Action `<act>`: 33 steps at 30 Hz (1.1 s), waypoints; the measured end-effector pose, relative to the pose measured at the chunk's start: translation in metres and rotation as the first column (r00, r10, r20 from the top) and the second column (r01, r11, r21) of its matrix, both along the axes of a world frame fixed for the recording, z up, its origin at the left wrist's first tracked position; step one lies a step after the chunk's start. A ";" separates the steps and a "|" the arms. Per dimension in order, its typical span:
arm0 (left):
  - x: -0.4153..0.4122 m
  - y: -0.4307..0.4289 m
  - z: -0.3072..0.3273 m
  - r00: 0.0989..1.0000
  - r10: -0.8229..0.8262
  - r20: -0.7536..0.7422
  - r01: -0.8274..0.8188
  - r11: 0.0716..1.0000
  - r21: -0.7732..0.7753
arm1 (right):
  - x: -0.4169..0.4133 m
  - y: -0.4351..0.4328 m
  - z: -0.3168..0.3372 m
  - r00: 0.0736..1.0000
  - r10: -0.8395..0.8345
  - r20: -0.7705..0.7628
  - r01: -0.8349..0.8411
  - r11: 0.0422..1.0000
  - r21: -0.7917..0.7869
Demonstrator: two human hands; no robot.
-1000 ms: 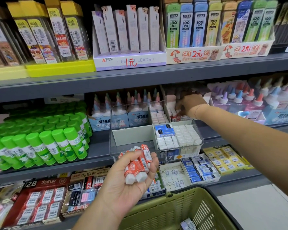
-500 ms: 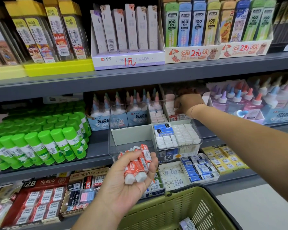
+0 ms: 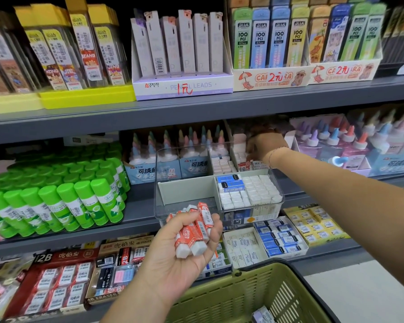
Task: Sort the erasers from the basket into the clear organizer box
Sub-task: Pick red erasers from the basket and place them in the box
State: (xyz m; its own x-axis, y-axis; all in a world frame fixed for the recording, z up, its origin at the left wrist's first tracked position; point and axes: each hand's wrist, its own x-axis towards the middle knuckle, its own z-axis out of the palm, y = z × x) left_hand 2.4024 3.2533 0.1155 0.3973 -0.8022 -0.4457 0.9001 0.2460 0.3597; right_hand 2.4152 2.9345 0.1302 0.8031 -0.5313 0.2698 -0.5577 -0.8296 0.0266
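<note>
My left hand [image 3: 180,259] has its fingers gripping a bunch of red erasers [image 3: 194,229] before the box [image 3: 184,194] on the shelf [image 3: 138,213]. The basket [image 3: 243,297] below holds one eraser [image 3: 262,314]. My right hand [image 3: 265,145] is in the box's back-right compartment; whether its fingers grip anything, I cannot tell.

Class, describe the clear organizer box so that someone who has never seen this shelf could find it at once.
Find the grey middle shelf, then the block of green glue sticks on it. Just right of them stands the clear organizer box: the only see-through container with dividers, white erasers filling its front right compartment.
</note>
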 end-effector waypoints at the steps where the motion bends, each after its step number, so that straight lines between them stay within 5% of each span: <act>1: 0.000 0.000 0.000 1.000 0.000 0.003 0.000 1.000 0.002 | -0.001 -0.001 0.000 1.000 0.008 0.007 -0.008 1.000 0.030; 8: -0.001 -0.001 0.001 1.000 -0.004 0.009 0.004 1.000 -0.004 | -0.002 -0.006 0.000 0.998 0.005 0.061 -0.013 0.991 0.136; 18: -0.001 -0.002 -0.001 1.000 0.011 -0.018 -0.011 0.999 -0.030 | -0.012 -0.004 0.000 1.000 0.028 0.005 -0.028 0.996 0.088; 26: -0.005 0.002 0.003 1.000 -0.003 -0.026 0.000 0.994 -0.107 | -0.042 0.036 0.030 0.978 0.063 0.197 -0.101 0.977 0.190; 29: -0.006 0.003 0.004 0.999 -0.028 -0.021 0.025 0.989 -0.143 | -0.072 0.096 0.038 0.855 0.295 0.427 -0.460 0.812 0.360; 31: -0.007 0.004 0.006 1.000 -0.023 -0.009 0.022 0.990 -0.143 | -0.090 0.134 0.034 0.804 0.446 0.393 -0.593 0.643 0.484; 33: -0.008 0.004 0.007 1.000 -0.016 0.020 0.018 0.994 -0.112 | -0.097 0.152 0.025 0.815 0.495 0.302 -0.568 0.577 0.587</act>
State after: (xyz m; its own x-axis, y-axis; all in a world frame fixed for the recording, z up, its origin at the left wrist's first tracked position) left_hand 2.3942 3.2571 0.1223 0.3910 -0.8532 -0.3453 0.8976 0.2704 0.3482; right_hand 2.3185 3.0861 0.1549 0.9876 -0.0838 0.1331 0.0200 -0.7722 -0.6351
